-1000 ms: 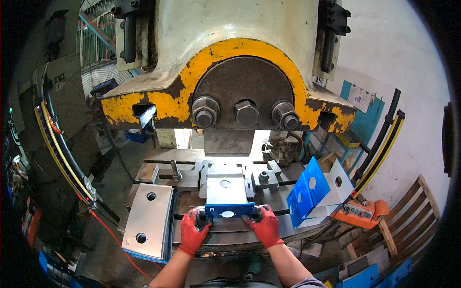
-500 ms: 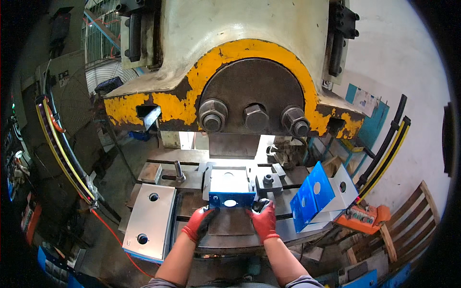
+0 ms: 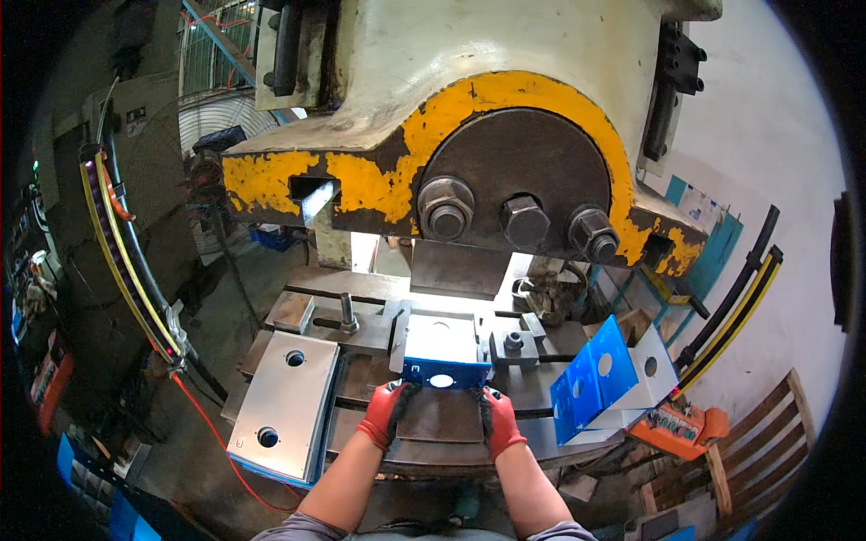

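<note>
A bent sheet-metal panel (image 3: pixel 465 375) lies in the press tooling, its pale face up and a blue flange with a round hole turned toward me. My left hand (image 3: pixel 384 415), in a red glove with dark fingers, is closed at the flange's left lower corner. At the right end, my right hand (image 3: pixel 501 422) in a matching glove is closed on the corner. Both hands' fingertips are partly hidden. Above the panel hangs the press ram (image 3: pixel 519 171), its yellow-edged front bearing large bolts, with a gap between its tool and the panel.
Flat panels (image 3: pixel 284 406) with round holes are stacked on the left. Blue-faced bent panels (image 3: pixel 595 374) stand at the right. A clamp bolt (image 3: pixel 348 314) rises left of the tooling. Yellow-striped upright bars (image 3: pixel 126 257) flank the press, and an orange control box (image 3: pixel 683 428) sits lower right.
My view has tilted and shifted, so the press appears further right. Both hands remain at the flange's corners, the right one slightly lower against it. The panel stays in the tooling.
</note>
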The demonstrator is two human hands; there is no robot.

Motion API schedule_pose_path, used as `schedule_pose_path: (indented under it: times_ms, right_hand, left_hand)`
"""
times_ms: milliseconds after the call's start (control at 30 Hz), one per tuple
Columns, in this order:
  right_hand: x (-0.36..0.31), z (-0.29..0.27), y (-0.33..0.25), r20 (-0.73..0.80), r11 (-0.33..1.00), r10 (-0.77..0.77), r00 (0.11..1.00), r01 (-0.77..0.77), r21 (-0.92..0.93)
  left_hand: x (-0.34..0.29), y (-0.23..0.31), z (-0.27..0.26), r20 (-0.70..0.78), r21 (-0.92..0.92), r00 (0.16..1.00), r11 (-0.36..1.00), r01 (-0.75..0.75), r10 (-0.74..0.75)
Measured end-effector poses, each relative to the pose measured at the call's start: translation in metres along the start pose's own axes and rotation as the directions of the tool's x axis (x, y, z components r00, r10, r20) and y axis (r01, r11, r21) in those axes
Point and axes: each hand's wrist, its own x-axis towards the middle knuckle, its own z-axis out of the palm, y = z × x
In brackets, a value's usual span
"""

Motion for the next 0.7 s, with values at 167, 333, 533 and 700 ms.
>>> schedule_pose_path:
  times_ms: [167, 333, 533, 700]
  right_hand:
    - [-0.01, 0.005, -0.012, 0.093, 0.999, 0.04, 0.995, -0.038, -0.016]
    - [-0.016, 0.007, -0.018, 0.065, 0.999, 0.041, 0.997, -0.041, 0.007]
    - [-0.029, 0.021, -0.035, 0.045, 0.999, 0.046, 0.998, -0.047, 0.014]
    - [-0.029, 0.022, -0.035, 0.0, 0.993, -0.034, 0.999, 0.034, -0.111]
  left_hand:
    - [0.005, -0.012, -0.008, -0.016, 0.055, 1.0, 0.998, -0.008, 0.009]
    - [0.011, -0.022, -0.01, -0.017, 0.003, 0.999, 0.999, -0.032, 0.032]
    - [0.017, -0.029, -0.015, -0.028, 0.049, 0.997, 0.996, -0.071, 0.073]
    - [0.02, -0.036, -0.016, -0.118, 0.217, 0.987, 0.973, -0.083, 0.11]
